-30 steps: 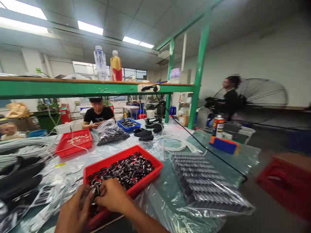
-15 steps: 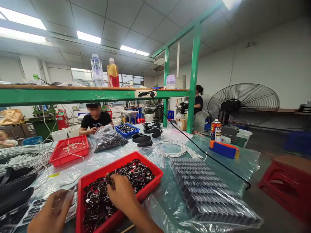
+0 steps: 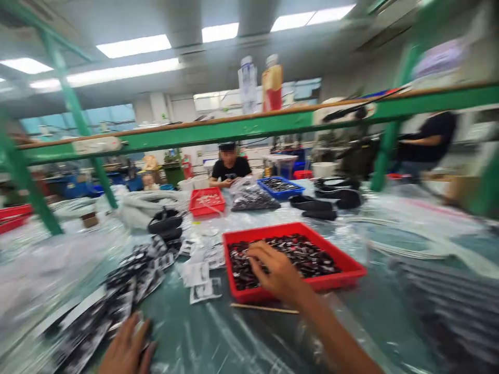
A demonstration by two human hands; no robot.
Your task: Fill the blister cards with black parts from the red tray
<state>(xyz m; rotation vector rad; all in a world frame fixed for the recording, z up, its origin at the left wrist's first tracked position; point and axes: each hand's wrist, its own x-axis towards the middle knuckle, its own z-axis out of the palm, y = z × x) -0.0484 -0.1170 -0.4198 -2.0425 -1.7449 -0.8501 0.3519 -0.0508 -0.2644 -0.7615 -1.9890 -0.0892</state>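
My right hand [image 3: 278,270] hovers over the near left part of a red tray [image 3: 244,296] full of small dark parts [image 3: 312,254]. Its fingers bend downward; whether anything is between them is too blurred to tell. Low in the view, my left hand [image 3: 128,345] lies with fingers apart at the near end of a pile of flat black-and-white packets [image 3: 117,291]. Several white printed packets [image 3: 205,291] lie between that pile and the tray. Along the tray's near side is a thin wooden stick [image 3: 265,308].
Behind the tray are a smaller red tray [image 3: 206,212], a bag of dark parts [image 3: 255,197], a blue tray [image 3: 280,194] and black pouches [image 3: 315,205]. A person [image 3: 231,169] sits opposite. A green shelf beam [image 3: 234,128] spans above.
The view has swung to the left, so the red tray appears further right. My left hand has moved to the packet pile and its fingers have spread. My right hand remains over the tray.
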